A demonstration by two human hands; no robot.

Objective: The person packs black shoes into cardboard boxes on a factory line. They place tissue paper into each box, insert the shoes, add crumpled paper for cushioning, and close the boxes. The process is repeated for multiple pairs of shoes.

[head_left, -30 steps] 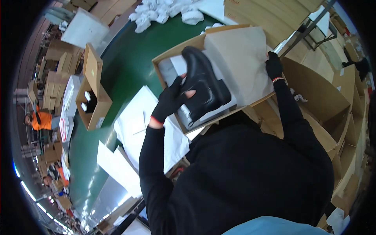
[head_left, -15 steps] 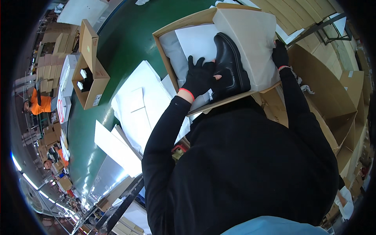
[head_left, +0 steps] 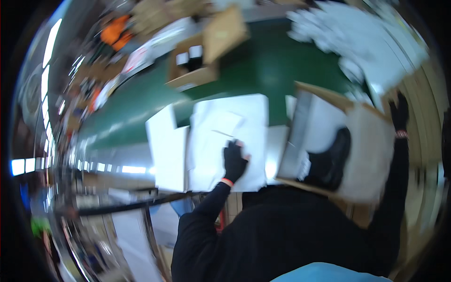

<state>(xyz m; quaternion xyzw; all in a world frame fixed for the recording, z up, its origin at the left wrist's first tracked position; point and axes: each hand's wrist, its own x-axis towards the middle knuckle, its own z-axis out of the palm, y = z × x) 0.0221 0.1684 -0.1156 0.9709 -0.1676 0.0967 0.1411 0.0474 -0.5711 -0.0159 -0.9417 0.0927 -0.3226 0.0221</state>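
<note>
Resting a gloved left hand on a stack of white paper sheets at frame centre.
Fingers look curled on the flat, blurred sheets; actual grip unclear. At right, the gloved right hand clasps the far edge of a cardboard box holding a black boot, on green belt.

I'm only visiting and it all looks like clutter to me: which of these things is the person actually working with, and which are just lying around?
In use:
- left hand, gloved, on the white paper sheets
- right hand, gloved, at the far edge of the open cardboard box
- black shoe inside that box

Lying about:
- second open box farther along the green surface
- heap of white paper
</note>
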